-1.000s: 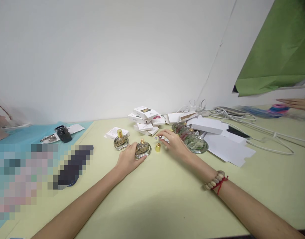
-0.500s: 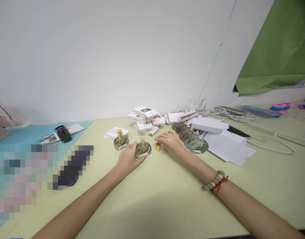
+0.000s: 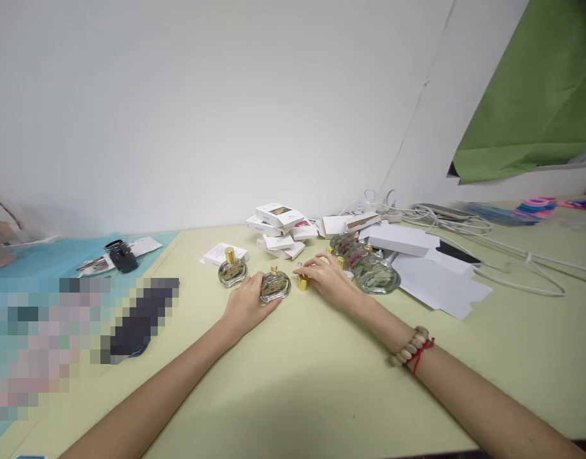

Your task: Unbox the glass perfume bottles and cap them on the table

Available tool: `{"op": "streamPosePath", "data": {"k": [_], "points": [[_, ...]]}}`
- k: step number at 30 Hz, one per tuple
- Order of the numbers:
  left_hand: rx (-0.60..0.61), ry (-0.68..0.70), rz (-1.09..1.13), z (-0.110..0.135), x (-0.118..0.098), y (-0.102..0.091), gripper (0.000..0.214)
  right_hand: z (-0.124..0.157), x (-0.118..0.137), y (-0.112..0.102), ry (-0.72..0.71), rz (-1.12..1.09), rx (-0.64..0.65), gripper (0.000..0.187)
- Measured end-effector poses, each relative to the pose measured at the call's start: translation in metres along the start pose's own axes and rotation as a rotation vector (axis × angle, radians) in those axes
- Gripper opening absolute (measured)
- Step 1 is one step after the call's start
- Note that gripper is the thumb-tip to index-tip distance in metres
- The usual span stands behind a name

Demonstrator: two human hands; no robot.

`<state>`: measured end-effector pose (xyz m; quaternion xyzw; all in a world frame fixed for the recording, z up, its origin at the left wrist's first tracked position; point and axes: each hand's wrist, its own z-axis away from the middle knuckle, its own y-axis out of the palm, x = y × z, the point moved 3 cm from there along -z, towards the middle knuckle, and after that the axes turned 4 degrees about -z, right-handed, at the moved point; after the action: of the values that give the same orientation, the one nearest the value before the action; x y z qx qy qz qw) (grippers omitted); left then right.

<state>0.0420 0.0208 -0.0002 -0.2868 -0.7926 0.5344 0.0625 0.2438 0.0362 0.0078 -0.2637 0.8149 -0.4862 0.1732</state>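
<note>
My left hand [image 3: 245, 306] is wrapped round a small round glass perfume bottle [image 3: 275, 286] with a gold spray top, standing on the pale green table [image 3: 293, 382]. My right hand [image 3: 327, 278] reaches in from the right and its fingertips pinch a small gold cap [image 3: 303, 282] that stands on the table just right of that bottle. A second bottle with a gold cap [image 3: 232, 270] stands to the left, untouched. Behind my right hand lie several more glass bottles [image 3: 372, 271].
A pile of small white boxes [image 3: 278, 229] sits at the back by the wall, flat white cards [image 3: 431, 280] and white cables [image 3: 465, 223] to the right. A blue cloth [image 3: 58, 255] with a black jar [image 3: 122, 256] covers the left end. Green paper [image 3: 536, 108] hangs upper right.
My right hand has slid left from near the lying bottles to the gold cap and closed its fingertips on it. Another person's hand at the far right has left the view. My left hand is still.
</note>
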Motion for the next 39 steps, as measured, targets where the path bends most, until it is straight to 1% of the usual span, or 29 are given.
{"op": "streamPosePath", "data": {"k": [2, 5, 7, 10, 12, 14, 17, 19, 22, 24, 27, 29, 30, 34, 36, 39], "points": [[-0.006, -0.003, 0.007, 0.000, 0.000, 0.000, 0.030, 0.000, 0.000, 0.000, 0.015, 0.025, -0.019, 0.033], [-0.013, -0.004, 0.005, 0.000, 0.000, 0.000, 0.031, 0.002, -0.001, -0.001, 0.090, 0.112, -0.058, 0.036], [-0.012, 0.000, 0.001, 0.000, 0.000, 0.000, 0.031, 0.004, -0.004, 0.002, 0.145, 0.158, -0.038, 0.038], [-0.010, 0.001, 0.001, 0.000, 0.001, 0.001, 0.031, 0.008, -0.012, 0.009, 0.199, 0.193, 0.043, 0.035], [-0.007, -0.007, 0.005, 0.000, 0.001, 0.000, 0.032, 0.010, -0.017, 0.013, 0.234, 0.219, 0.075, 0.037], [-0.002, -0.014, 0.009, 0.000, 0.000, 0.000, 0.033, 0.011, -0.022, 0.013, 0.270, 0.244, 0.072, 0.039], [0.002, -0.019, 0.010, 0.001, -0.001, -0.001, 0.031, 0.010, -0.022, 0.008, 0.308, 0.249, 0.025, 0.033], [-0.007, -0.014, 0.020, 0.001, -0.001, -0.003, 0.027, 0.008, -0.016, 0.000, 0.313, 0.207, -0.022, 0.031], [-0.022, 0.002, 0.053, 0.001, -0.003, -0.006, 0.027, 0.002, 0.000, -0.011, 0.245, 0.069, -0.066, 0.036], [-0.019, 0.013, 0.062, 0.001, -0.003, -0.006, 0.029, -0.001, 0.009, -0.015, 0.179, -0.008, -0.059, 0.036], [-0.012, 0.018, 0.047, 0.001, -0.003, -0.006, 0.030, -0.001, 0.014, -0.012, 0.131, -0.063, -0.017, 0.031], [-0.005, 0.019, 0.045, 0.001, -0.003, -0.006, 0.031, -0.001, 0.012, -0.009, 0.146, -0.105, -0.008, 0.028], [0.001, 0.019, 0.053, 0.001, -0.003, -0.006, 0.031, -0.001, 0.011, -0.009, 0.169, -0.139, -0.027, 0.028], [0.047, 0.030, 0.174, 0.003, -0.005, -0.007, 0.031, -0.003, 0.008, -0.016, 0.282, -0.351, -0.214, 0.031], [0.058, 0.037, 0.248, 0.004, -0.007, -0.008, 0.036, -0.004, 0.012, -0.021, 0.288, -0.430, -0.269, 0.030], [0.066, 0.066, 0.295, 0.004, -0.008, -0.010, 0.039, -0.005, 0.023, -0.025, 0.240, -0.487, -0.275, 0.028]]}}
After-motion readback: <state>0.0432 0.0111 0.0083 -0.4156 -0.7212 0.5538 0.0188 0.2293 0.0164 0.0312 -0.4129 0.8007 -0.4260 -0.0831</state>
